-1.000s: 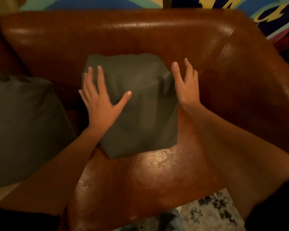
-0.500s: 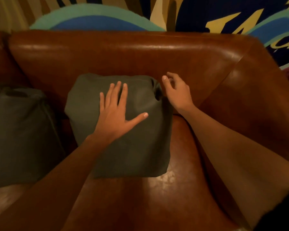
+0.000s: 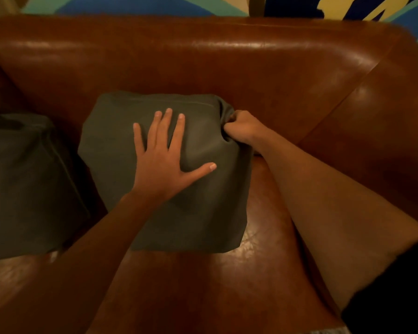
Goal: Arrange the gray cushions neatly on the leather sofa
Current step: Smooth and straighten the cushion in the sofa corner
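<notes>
The right hand (image 3: 241, 127) is clenching a bunch of fabric at the far right corner of a gray cushion (image 3: 203, 213), with its fingers curled into a fist and the cloth puckering around them. Just to the left of that grip, the left hand (image 3: 163, 160) is lying flat and open on the cushion's face, with fingers spread and thumb pointing back toward the clenched corner; it is pressing on the cloth and grasping nothing. The cushion is sitting on the seat of a brown leather sofa (image 3: 227, 297), and its far edge is leaning against the backrest behind the grip. The sofa's armrest is rising to the right of the grip, apart from the cushion, with a strip of bare seat between them. Well to the left of both hands, a second gray cushion (image 3: 22, 184) is resting on the seat near the first one, with a dark gap between them; its left part is running out of view. Above the backrest, a wall painted in blue, teal and yellow shapes (image 3: 130, 4) is showing. A black sleeve (image 3: 396, 285) is covering the right upper arm at the lower right.
</notes>
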The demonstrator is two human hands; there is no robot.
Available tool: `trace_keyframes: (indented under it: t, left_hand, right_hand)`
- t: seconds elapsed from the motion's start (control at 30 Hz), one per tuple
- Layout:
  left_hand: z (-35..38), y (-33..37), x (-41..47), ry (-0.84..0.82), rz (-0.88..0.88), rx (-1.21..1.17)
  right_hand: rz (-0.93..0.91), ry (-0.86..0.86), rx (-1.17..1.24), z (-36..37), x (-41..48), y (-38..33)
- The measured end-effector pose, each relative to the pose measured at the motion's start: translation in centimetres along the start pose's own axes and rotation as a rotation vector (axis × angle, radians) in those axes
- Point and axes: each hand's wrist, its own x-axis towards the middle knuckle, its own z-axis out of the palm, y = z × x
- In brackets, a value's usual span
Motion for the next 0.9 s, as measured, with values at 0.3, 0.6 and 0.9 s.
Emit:
trace_keyframes:
  t: [0.3, 0.6, 0.9]
  left_hand:
    - [0.7, 0.1, -0.1, 0.058, -0.009, 0.042]
    - [1.3, -0.1, 0.1, 0.063, -0.012, 0.091]
    - [0.8, 0.1, 0.1, 0.044, -0.024, 0.063]
  right_hand:
    - [0.051, -0.004, -0.133, -0.4, 1.0, -0.2]
    - [0.032, 0.177, -0.106, -2.8, 1.1, 0.3]
    - [0.091, 0.316, 0.165, -6.0, -0.3, -0.9]
